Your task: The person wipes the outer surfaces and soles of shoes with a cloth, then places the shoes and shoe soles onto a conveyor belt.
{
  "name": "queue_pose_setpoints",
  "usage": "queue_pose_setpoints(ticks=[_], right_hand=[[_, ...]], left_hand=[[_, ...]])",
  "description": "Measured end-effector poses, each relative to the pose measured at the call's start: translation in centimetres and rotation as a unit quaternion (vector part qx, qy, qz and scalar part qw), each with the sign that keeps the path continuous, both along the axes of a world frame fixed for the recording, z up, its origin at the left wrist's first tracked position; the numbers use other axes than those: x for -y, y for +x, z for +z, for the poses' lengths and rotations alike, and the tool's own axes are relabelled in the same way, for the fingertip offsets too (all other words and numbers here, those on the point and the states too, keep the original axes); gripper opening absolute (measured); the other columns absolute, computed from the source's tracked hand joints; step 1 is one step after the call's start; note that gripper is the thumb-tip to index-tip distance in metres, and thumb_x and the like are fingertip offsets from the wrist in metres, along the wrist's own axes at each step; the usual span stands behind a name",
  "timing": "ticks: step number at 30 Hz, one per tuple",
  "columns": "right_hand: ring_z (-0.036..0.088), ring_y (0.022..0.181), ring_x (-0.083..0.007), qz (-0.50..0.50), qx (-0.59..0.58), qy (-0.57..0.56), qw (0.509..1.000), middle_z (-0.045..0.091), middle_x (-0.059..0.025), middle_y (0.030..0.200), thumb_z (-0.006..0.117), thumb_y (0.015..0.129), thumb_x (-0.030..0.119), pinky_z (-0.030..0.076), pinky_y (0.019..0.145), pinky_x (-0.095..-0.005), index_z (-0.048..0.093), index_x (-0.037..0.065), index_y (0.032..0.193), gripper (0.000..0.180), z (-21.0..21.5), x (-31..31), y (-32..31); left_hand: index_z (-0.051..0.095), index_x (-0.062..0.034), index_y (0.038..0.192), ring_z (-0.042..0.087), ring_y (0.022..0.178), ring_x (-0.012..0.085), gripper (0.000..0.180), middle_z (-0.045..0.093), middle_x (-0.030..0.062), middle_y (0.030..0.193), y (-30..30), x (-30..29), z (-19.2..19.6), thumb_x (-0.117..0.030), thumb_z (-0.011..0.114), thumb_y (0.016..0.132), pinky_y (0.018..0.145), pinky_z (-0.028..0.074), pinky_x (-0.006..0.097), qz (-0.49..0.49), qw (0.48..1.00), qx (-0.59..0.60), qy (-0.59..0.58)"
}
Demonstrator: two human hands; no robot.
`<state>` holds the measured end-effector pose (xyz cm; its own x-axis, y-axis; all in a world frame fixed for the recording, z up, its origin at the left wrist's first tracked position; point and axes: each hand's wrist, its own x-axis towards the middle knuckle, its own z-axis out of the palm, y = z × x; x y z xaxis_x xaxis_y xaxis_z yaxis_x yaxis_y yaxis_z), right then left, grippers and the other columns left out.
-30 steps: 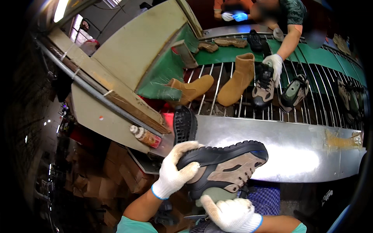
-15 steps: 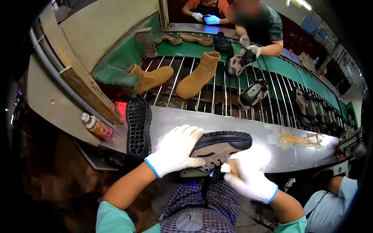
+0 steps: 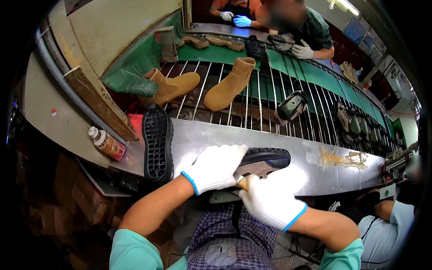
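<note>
Holding a dark shoe [image 3: 258, 163] sole-up on the steel counter [image 3: 315, 175].
Since a second ago the shoe has been lowered and turned over; the left hand [image 3: 216, 167] is clamped on it, the right hand [image 3: 269, 201] is closed at its near edge. A loose black sole [image 3: 157, 143] lies left of the shoe.

both gloved hands — left [image 3: 216, 167], right [image 3: 270, 200] — grip a dark shoe [image 3: 261, 161] against the steel ledge [image 3: 342, 173].

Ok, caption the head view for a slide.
Gloved left hand and right hand hold a dark-soled shoe at a metal bench.
</note>
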<state>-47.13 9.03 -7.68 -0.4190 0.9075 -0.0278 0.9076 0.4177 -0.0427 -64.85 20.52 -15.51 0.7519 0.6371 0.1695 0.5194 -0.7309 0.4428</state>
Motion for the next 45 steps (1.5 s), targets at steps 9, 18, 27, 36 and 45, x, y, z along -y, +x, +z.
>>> queue_pose_setpoints(ticks=[9,18,27,36,45], right_hand=[[0.071,0.061,-0.034,-0.167,-0.065,-0.154,0.972,0.07,-0.0179,0.07,0.052,0.113,0.043,0.058,0.058,-0.0443,0.064,-0.002,0.113,0.046,1.5,-1.8,7.5],[0.074,0.086,-0.041,-0.145,-0.092,-0.185,0.968,0.075,-0.0234,0.093,0.048,0.113,0.043,0.058,0.078,-0.049,0.067,0.004,0.118,0.044,-3.4,-0.2,6.6],[0.075,0.084,-0.0401,-0.372,-0.184,-0.056,0.908,0.075,-0.0236,0.092,0.059,0.106,0.053,0.059,0.078,-0.0518,0.065,0.005,0.124,0.052,-7.9,1.0,18.3],[0.061,0.132,-0.0438,-0.014,-0.135,0.107,0.985,0.061,-0.0253,0.144,0.094,0.072,0.022,0.052,0.114,-0.0499,0.051,0.004,0.15,0.091,-5.3,-5.0,13.0],[0.065,0.119,-0.0423,-0.085,-0.308,0.04,0.947,0.066,-0.0232,0.124,0.092,0.071,0.02,0.055,0.104,-0.0466,0.056,0.004,0.137,0.076,-9.3,-3.5,11.3]], left_hand=[[0.051,-0.0021,0.149,0.07,0.118,0.042,0.085,0.069,0.0251,0.132,-0.6,0.6,2.3,-0.051,0.082,0.087,0.101,0.057,0.05,0.004,0.995,-0.088,-0.042],[0.05,-0.0031,0.15,0.066,0.127,0.0406,0.088,0.066,0.0224,0.139,0.5,0.8,3.5,-0.051,0.084,0.084,0.108,0.053,0.048,0.017,0.99,-0.13,-0.055],[0.054,0.0032,0.148,0.069,0.118,0.0386,0.081,0.062,0.0232,0.141,-6.0,11.1,-3.4,-0.021,0.089,0.079,0.109,0.053,0.05,0.303,0.914,0.27,0.008],[0.052,0.0173,0.145,0.029,0.158,0.0469,0.104,0.041,0.0352,0.162,-5.4,12.4,-9.4,-0.064,0.079,0.085,0.129,0.025,0.058,0.365,0.926,-0.039,-0.083],[0.045,0.0126,0.153,0.067,0.128,0.0419,0.098,0.063,0.033,0.142,-2.9,11.8,-1.4,-0.036,0.092,0.082,0.111,0.052,0.047,0.365,0.859,0.31,-0.182]])
